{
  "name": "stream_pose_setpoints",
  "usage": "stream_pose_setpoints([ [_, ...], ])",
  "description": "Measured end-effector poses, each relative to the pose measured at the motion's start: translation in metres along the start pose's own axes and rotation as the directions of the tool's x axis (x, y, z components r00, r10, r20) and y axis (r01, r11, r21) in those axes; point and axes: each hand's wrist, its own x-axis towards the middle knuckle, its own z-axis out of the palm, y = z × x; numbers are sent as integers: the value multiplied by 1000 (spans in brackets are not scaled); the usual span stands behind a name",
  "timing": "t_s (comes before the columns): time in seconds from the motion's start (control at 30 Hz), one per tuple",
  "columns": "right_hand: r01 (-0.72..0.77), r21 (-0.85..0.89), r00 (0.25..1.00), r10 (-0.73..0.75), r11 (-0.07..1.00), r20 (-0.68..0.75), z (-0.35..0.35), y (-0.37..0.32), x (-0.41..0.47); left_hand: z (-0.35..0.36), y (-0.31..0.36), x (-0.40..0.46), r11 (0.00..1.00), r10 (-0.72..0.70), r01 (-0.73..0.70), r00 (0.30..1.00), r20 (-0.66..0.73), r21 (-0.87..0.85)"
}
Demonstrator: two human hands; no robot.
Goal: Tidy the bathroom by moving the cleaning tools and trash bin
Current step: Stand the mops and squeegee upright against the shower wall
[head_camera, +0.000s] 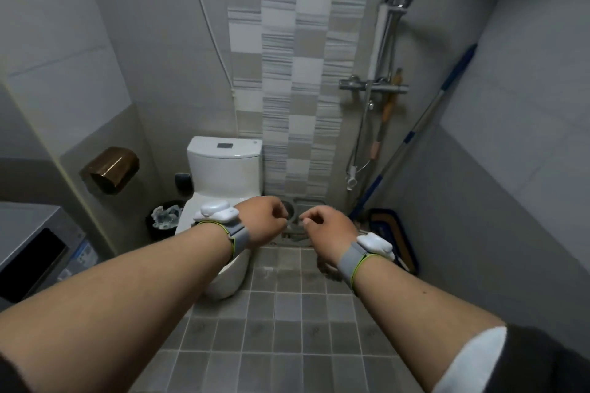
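A black trash bin with crumpled white paper in it stands on the floor left of the toilet. A flat mop with a blue and silver handle leans in the right corner, its blue-edged head on the floor. A plunger-like tool with an orange wooden handle hangs behind the shower mixer. My left hand and my right hand are held out side by side above the floor drain, fingers curled, holding nothing. Both wrists wear grey bands with white devices.
A white toilet stands against the back wall. A bronze paper holder is on the left wall. A shower rail and head are at the back right. A grey appliance sits at the left edge.
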Motion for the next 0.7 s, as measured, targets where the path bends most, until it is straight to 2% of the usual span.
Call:
stream_pose_setpoints([
  [0.2,23,-40,1000,-24,999,-13,-109,78,-46,38,115,6,998,56,-56,997,-61,12],
  [0.43,-31,-31,997,29,999,-76,-173,130,-56,59,200,11,991,137,-136,988,-71,7],
  [0.7,-29,21,994,31,999,-100,-184,127,-20,54,214,45,989,148,-146,988,-33,36],
])
